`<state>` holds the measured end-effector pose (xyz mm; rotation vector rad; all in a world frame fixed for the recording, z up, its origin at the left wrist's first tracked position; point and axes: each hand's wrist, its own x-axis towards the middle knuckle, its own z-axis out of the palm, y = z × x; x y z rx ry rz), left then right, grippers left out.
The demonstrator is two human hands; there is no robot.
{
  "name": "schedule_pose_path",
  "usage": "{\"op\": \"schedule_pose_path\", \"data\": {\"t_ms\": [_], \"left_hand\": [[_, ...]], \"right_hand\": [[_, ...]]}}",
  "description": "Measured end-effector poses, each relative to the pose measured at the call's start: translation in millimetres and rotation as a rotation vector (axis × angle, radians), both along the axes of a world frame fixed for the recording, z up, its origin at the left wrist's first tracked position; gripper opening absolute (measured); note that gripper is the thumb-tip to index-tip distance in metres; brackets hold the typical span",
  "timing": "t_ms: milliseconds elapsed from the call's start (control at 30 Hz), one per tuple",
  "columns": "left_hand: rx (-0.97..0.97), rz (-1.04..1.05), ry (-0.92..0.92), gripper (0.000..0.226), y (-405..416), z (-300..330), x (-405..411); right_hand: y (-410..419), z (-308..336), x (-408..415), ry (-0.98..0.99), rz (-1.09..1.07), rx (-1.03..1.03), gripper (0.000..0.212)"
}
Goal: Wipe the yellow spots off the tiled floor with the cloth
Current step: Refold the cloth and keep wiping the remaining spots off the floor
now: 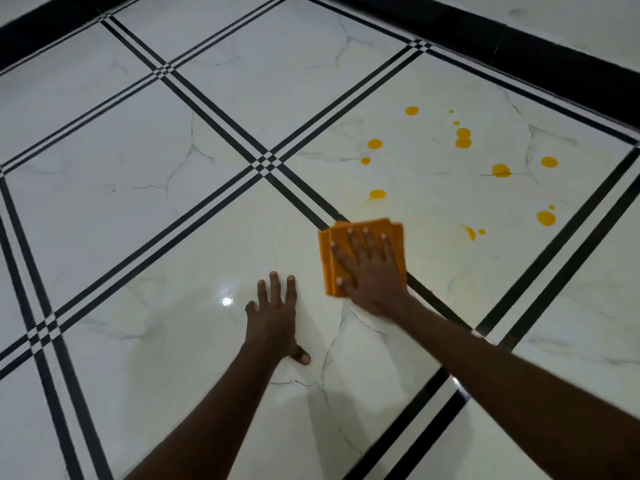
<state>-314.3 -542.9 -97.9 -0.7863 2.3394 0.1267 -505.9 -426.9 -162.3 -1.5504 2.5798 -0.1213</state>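
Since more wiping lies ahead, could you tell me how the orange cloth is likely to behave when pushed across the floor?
The cloth looks folded in thin soft layers, so probably floppy and light. Under the flat right hand it should slide easily, since the floor looks glossy. Its loose edges may bunch.

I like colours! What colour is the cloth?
Orange, the cloth under the right hand, clear in the head view.

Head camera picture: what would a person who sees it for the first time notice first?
The yellow spots stand out first, scattered over the white tile at the upper right. Next comes the orange cloth, pressed flat under the right hand near the middle, just short of the spots. The left hand rests bare on the floor beside it.
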Motion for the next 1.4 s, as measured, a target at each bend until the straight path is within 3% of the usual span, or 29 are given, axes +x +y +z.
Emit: {"op": "schedule_pose_path", "data": {"t_ms": [67,200,267,467,667,700,767,833,867,933,1033,1100,1167,1267,1400], "left_hand": [[0.011,-0.014,0.015,0.152,-5.5,3.4,4.8],[0.031,-0.036,0.029,0.149,-11.2,7.5,7.0],[0.016,-0.019,0.030,0.150,-5.7,7.1,4.2],[-0.036,0.043,-0.012,0.151,10.3,4.6,-17.1],[-0.012,0.016,0.127,0.127,18.8,7.2,-53.4],[-0.015,-0.002,0.117,0.128,22.9,4.1,-56.0],[-0.060,-0.027,0.108,0.130,29.5,-2.8,-56.8],[-0.104,-0.050,0.107,0.132,32.3,-7.4,-56.0],[-0.117,-0.067,0.109,0.132,30.7,-7.8,-55.8],[-0.117,-0.093,0.102,0.134,28.6,-5.6,-56.3],[-0.091,-0.093,0.080,0.136,27.5,-1.6,-59.5],[-0.081,-0.088,0.075,0.136,27.1,-0.5,-58.6],[-0.111,-0.131,0.063,0.137,26.2,-0.4,-55.1],[-0.158,-0.188,0.044,0.140,26.2,-1.3,-53.0],[-0.152,-0.173,0.021,0.142,29.8,4.4,-59.0]], "right_hand": [[49.8,2.1,44.5,-0.017,0.085,-0.004,0.073],[166.3,8.0,35.5,-0.025,-0.060,0.029,0.072],[160.3,5.5,1.7,-0.038,-0.114,0.078,0.072],[33.0,6.5,-40.1,-0.050,-0.086,0.143,0.080],[120.0,11.7,19.1,-0.192,0.080,0.058,0.067],[131.9,19.5,23.8,-0.271,0.034,0.018,0.064],[142.7,41.4,25.2,-0.436,-0.268,-0.183,0.057],[146.8,53.6,18.6,-0.295,-0.657,-0.336,0.043],[145.2,59.1,15.3,-0.235,-0.818,-0.274,0.043],[138.6,65.2,12.6,-0.306,-0.974,-0.043,0.052],[127.2,68.0,11.0,-0.440,-0.941,0.056,0.028],[128.3,72.9,6.7,-0.539,-0.929,-0.073,0.013],[138.8,83.5,-3.8,-0.625,-0.948,-0.210,0.018],[159.5,114.6,-28.9,-0.554,-0.942,-0.291,0.016],[176.6,164.2,-58.6,-0.312,-0.828,-0.378,0.016]]}}
